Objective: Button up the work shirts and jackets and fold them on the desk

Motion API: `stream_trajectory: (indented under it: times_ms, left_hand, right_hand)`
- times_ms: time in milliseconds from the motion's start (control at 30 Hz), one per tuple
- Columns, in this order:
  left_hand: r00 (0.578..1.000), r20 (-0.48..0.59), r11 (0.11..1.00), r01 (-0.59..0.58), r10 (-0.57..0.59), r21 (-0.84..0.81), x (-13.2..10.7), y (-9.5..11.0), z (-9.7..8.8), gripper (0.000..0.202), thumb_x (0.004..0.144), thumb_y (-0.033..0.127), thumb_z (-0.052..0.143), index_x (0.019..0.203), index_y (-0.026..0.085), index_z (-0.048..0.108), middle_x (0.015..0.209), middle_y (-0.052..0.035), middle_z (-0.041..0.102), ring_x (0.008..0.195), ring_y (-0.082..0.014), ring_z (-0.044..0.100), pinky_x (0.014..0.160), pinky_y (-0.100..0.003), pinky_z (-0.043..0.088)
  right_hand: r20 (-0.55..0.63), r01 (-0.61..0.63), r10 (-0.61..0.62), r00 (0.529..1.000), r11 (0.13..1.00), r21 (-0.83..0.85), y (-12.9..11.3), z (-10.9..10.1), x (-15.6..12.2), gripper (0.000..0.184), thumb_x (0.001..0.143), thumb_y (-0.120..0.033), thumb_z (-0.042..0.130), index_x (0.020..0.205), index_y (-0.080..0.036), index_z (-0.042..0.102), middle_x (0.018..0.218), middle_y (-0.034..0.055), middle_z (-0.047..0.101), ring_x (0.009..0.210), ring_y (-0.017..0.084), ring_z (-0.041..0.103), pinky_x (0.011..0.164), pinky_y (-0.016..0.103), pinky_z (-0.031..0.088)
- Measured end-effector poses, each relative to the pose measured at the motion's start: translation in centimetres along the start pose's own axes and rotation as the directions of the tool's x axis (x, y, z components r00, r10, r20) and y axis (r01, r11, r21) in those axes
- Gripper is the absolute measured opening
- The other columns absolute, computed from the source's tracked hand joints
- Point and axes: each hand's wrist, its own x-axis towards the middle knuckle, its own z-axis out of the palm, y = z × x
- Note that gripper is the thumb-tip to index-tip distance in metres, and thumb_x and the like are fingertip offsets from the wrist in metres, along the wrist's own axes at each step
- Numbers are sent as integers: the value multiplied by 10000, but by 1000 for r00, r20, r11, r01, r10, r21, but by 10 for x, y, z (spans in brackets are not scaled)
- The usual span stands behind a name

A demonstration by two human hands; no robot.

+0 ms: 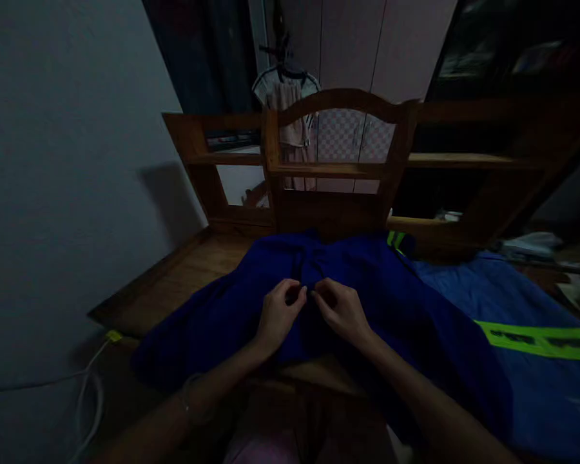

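A deep blue jacket [367, 277] lies spread over a wooden surface in front of me, its sleeves reaching out to both sides. My left hand [281, 310] is at the middle of it, thumb and forefinger pinched together on the cloth near the collar. Close beside it, my right hand [342, 309] makes the same pinch on the jacket, the fingertips of both hands almost touching. The dim light hides the small detail between the fingertips. A thin bracelet [186, 393] circles my left wrist.
A wooden headboard-like shelf [333, 171] rises behind the jacket. To the right lies a blue plastic sheet or bag [541, 380] with a yellow-green band [541, 339]. A white wall [77, 161] borders the left, with a white cable [94, 393] below. Clothes [290, 103] hang beyond the shelf.
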Motion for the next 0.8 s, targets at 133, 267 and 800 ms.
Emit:
stream_trajectory:
  times_ms: [133, 267, 800]
  left_hand:
    - [999, 22, 996, 28, -26, -86, -2, 6, -4, 195, 842, 371, 554, 832, 184, 607, 805, -3, 639, 743, -133, 618, 667, -209, 487]
    - [998, 46, 991, 51, -45, -123, -3, 11, -5, 201, 840, 377, 561, 814, 182, 597, 791, -3, 632, 754, -138, 625, 661, -209, 502]
    - [899, 13, 897, -438, 438, 59, -5, 9, -8, 222, 883, 159, 528, 1054, 227, 651, 1064, -49, 609, 1003, -163, 581, 882, -310, 481]
  right_hand:
    - [-10, 2, -3, 1000, 1000, -5, -2, -1, -1, 74, 876, -260, 503, 872, -207, 555, 715, -11, 589, 630, 123, 549, 614, 230, 380]
    - [-29, 22, -23, 999, 999, -37, -3, 0, -1, 67, 865, -247, 504, 877, -203, 554, 736, 4, 601, 655, 134, 564, 623, 232, 388]
    - [87, -246, 232, 969, 852, 463, 5, -1, 6, 171, 837, -350, 563, 834, -181, 591, 675, 1, 626, 547, 126, 599, 524, 227, 438]
